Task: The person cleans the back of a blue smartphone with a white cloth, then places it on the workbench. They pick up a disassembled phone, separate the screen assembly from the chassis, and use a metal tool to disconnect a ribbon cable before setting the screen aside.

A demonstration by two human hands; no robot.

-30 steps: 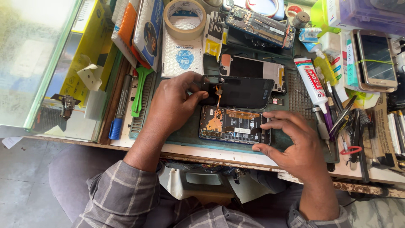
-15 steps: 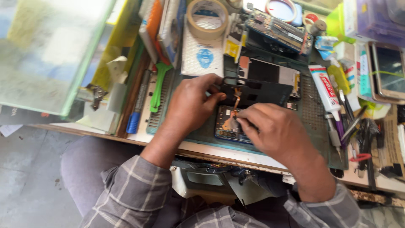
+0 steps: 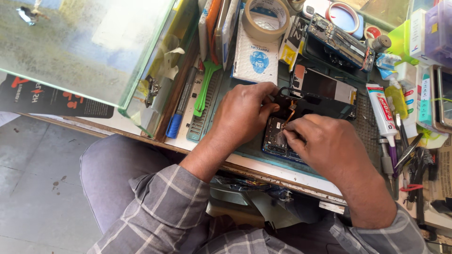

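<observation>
Head view: the opened phone (image 3: 278,138) lies on the green mat (image 3: 249,146) near the table's (image 3: 207,146) front edge, its dark lifted panel (image 3: 315,106) just beyond, joined by a thin orange ribbon cable (image 3: 290,113). The left hand (image 3: 242,113) steadies the panel's left end, fingers curled on it. The right hand (image 3: 325,146) pinches at the cable's foot; what its fingertips hold I cannot tell. The phone looks light, stiff, fragile, best held by its edges; the ribbon looks soft and easily torn. A glue tube (image 3: 382,113) lies to the right.
</observation>
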